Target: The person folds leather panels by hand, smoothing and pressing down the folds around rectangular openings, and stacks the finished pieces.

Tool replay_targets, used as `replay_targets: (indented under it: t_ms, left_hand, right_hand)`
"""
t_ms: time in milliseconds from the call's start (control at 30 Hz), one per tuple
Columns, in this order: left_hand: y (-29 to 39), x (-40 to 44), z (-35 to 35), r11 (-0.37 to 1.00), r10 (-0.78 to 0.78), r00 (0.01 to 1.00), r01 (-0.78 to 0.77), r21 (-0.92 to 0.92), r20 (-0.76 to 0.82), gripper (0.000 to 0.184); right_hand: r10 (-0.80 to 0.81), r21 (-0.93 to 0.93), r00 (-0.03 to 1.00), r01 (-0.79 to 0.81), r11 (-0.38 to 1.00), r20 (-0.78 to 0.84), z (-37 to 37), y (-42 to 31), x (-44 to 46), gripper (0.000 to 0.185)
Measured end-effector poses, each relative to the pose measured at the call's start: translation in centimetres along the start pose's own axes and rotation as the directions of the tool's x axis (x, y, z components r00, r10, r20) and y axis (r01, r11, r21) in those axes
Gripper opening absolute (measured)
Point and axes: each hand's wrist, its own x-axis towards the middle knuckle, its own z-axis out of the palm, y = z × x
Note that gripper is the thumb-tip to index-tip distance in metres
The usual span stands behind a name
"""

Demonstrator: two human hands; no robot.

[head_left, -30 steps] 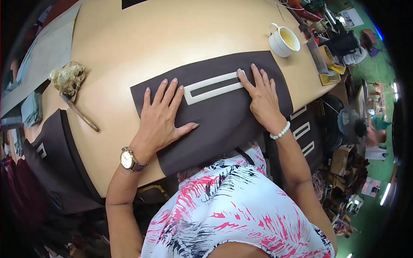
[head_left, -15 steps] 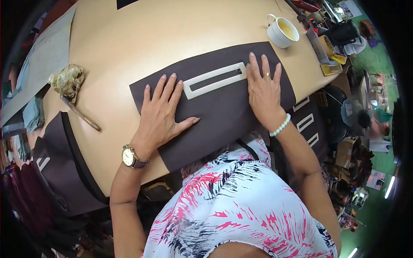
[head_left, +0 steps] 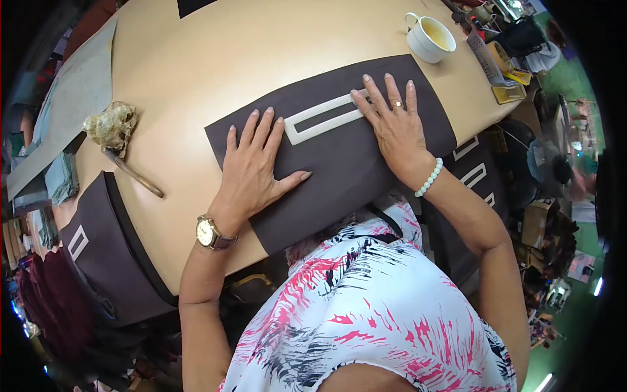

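Observation:
A dark brown sheet (head_left: 339,170), fabric or leather, lies over the table's near edge. On it sits a narrow white rectangular frame (head_left: 326,129) with a long slot. My left hand (head_left: 251,170) lies flat on the sheet, fingers spread, its fingertips just beside the frame's left end. My right hand (head_left: 400,134) also rests with spread fingers, the index finger and thumb side over the frame's right end, which is partly hidden. Neither hand grips anything.
A white cup (head_left: 428,49) with yellowish contents stands behind the sheet. At left lies a stick (head_left: 136,173) with a crusted lump (head_left: 112,125) at its end. Dark pieces (head_left: 121,242) hang over the left edge; others with white frames (head_left: 473,175) are at right.
My right hand has moved left and slightly up, onto the frame's right end. My left hand keeps its place on the sheet. The whole view has shifted a little.

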Motion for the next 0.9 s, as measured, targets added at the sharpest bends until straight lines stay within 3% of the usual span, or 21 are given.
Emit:
replay_targets:
  t_ms: [300, 500, 700, 800, 900]
  left_hand:
    - [0.0, 0.1, 0.0, 0.997, -0.011, 0.999, 0.007, -0.079, -0.045, 0.099]
    - [-0.4, 0.0, 0.5, 0.990, -0.028, 0.993, 0.012, -0.139, -0.114, 0.119]
    - [-1.1, 0.0, -0.6, 0.990, -0.097, 0.995, 0.097, -0.104, 0.006, 0.133]
    - [-1.3, -0.1, -0.2, 0.992, -0.096, 0.995, 0.097, -0.080, 0.014, 0.134]
    - [-1.3, 0.0, -0.3, 0.992, -0.102, 0.994, 0.104, -0.071, 0.034, 0.134]
  right_hand:
    - [-0.059, 0.109, 0.997, 0.065, 0.992, -0.053, -2.1, -3.5, 0.5, 0.061]
    - [-0.105, 0.046, 0.990, 0.110, 0.993, -0.092, -4.0, -6.1, 1.0, 0.062]
    - [-0.149, 0.000, 0.981, 0.150, 0.989, -0.122, -5.0, -7.4, 1.1, 0.067]
    - [-0.168, 0.223, 0.975, 0.198, 0.955, -0.147, -5.0, -7.7, 1.4, 0.068]
    - [-0.214, 0.506, 0.957, 0.286, 0.814, -0.196, -4.7, -6.9, 1.0, 0.063]
